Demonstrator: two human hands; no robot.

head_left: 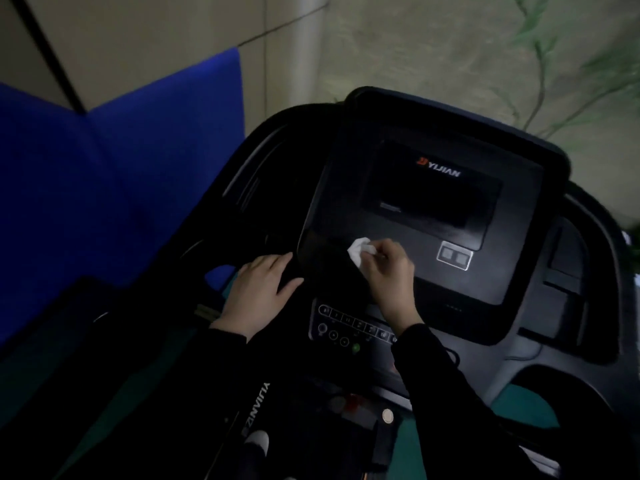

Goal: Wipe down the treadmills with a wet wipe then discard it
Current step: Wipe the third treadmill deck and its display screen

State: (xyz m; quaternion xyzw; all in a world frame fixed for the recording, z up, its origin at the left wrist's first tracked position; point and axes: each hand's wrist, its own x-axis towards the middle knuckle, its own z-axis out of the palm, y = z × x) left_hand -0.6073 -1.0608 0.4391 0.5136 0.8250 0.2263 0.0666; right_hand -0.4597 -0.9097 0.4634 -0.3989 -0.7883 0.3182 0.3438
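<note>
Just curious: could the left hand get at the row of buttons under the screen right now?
Probably yes. The left hand rests flat just left of the button panel, nothing lying between; only the right forearm crosses the panel's right end.

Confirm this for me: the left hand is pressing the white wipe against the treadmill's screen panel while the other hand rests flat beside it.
Not quite. It is the right hand that has the white wipe in its grip, pressed against the lower left of the treadmill's screen panel. The left hand is the one resting flat beside it, at the panel's left edge. The head view shows this.
</note>
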